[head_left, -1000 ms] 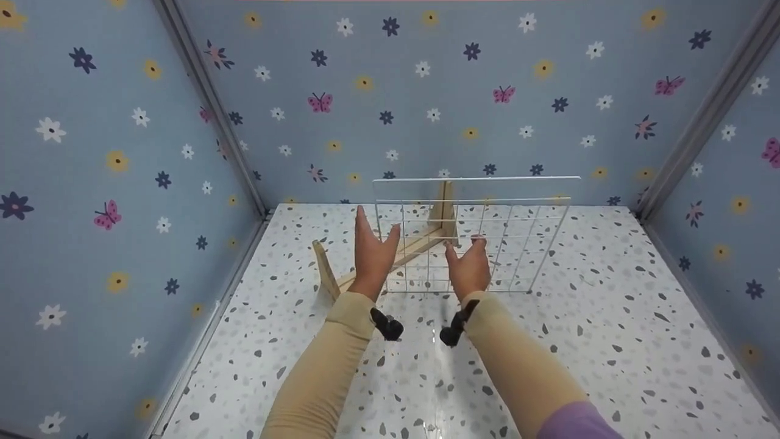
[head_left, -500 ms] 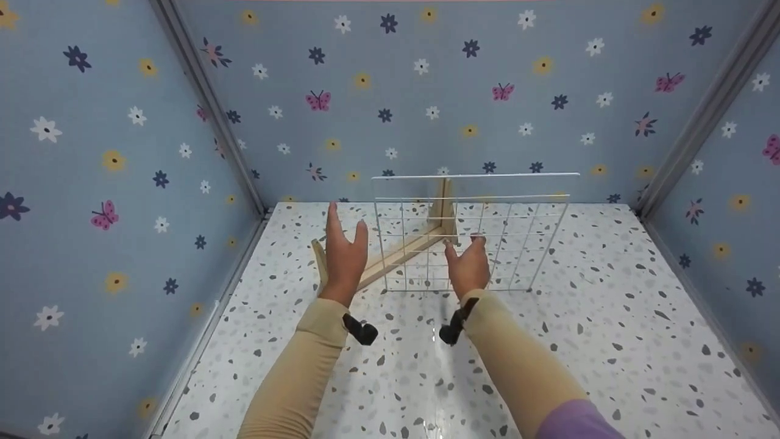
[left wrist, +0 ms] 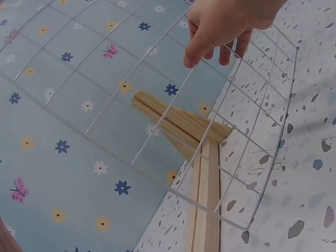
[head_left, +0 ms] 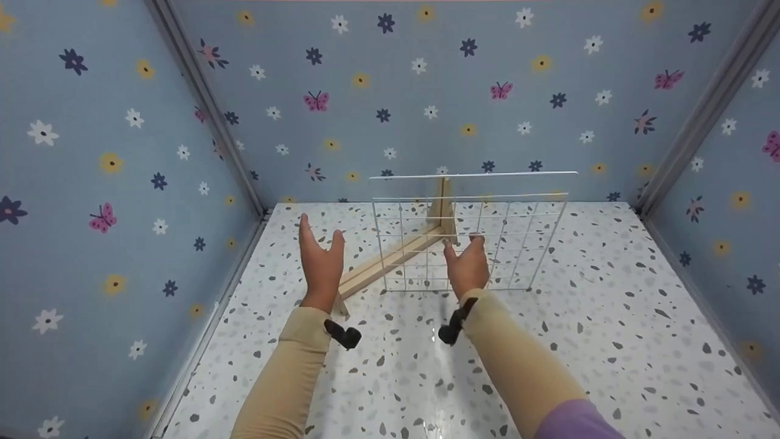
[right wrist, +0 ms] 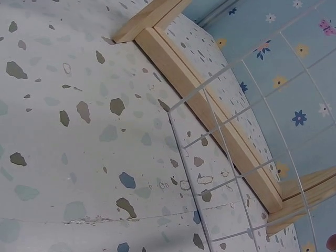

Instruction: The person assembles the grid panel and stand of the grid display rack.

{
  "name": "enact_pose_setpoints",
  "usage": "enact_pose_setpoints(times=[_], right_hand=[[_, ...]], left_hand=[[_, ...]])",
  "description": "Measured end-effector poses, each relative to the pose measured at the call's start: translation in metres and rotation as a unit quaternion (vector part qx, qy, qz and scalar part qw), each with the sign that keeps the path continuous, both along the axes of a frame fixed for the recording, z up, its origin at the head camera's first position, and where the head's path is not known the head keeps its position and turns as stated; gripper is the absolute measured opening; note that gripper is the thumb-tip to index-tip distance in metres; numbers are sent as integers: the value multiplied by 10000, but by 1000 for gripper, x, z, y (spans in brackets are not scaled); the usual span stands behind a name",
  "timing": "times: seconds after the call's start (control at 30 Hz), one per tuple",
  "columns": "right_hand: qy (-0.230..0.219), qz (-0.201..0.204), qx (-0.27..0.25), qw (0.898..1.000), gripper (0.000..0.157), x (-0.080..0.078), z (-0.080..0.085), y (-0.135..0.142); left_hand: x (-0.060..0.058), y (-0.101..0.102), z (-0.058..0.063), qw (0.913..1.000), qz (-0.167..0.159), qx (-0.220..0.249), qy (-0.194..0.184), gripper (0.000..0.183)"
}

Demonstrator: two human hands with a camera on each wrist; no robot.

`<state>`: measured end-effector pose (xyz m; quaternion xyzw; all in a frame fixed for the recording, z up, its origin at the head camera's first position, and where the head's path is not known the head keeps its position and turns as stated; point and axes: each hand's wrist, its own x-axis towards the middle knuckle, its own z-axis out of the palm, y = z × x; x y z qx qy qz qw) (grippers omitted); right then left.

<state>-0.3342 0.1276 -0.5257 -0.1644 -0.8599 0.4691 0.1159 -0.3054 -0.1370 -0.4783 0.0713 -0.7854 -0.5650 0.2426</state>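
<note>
A white wire grid panel (head_left: 515, 244) stands tilted upright in the head view, its lower edge near the tabletop. My right hand (head_left: 469, 266) grips its wires near the middle; the left wrist view shows that hand's thumb and fingers (left wrist: 197, 50) curled at the wires. Behind the grid, a wooden stand (head_left: 390, 259) lies diagonally, with a grooved bar and an upright piece at its far end (left wrist: 168, 121). My left hand (head_left: 322, 265) is left of the grid, fingers extended and thumb spread, overlapping the stand's near end. That near end piece (right wrist: 144, 21) shows in the right wrist view.
The white speckled tabletop (head_left: 609, 341) is bounded by blue flowered panels at the left (head_left: 91, 256), the back (head_left: 414, 79) and the right (head_left: 737, 231). Grey metal posts (head_left: 207, 103) stand at the corners.
My left hand has moved left, from the grid's left edge to the near end of the wooden stand. My right hand and the grid have stayed almost still.
</note>
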Motion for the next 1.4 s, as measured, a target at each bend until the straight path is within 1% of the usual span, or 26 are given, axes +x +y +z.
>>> enact_pose_setpoints(times=[0.23,0.4,0.57,0.8,0.93,1.07,1.23,1.4], right_hand=[[-49,-33,35,10000,63,-1,-1,-1],[-70,-71,139,9999,62,-1,0,0],[-102,-70,158,9998,61,-1,0,-1],[-149,-43,183,9997,62,-1,-1,-1],[-107,-45,178,9998,62,0,-3,-1],[-8,-36,197,9998,61,-1,-5,0],[39,-77,236,9997,62,-1,-5,0],[44,-85,253,9996,62,0,-4,1]], left_hand=[[-1,-7,-14,9988,-36,258,-412,85],[-2,-10,-23,9969,-83,521,-583,86],[-5,-13,-30,9964,12,432,-726,84],[-7,-15,-40,9935,122,283,-1099,80],[-8,-14,-43,9933,83,296,-1113,73],[-8,-13,-44,9943,94,265,-1033,65],[-9,-13,-44,9944,205,-38,-1036,61],[-8,-15,-44,9943,245,-310,-994,60]])
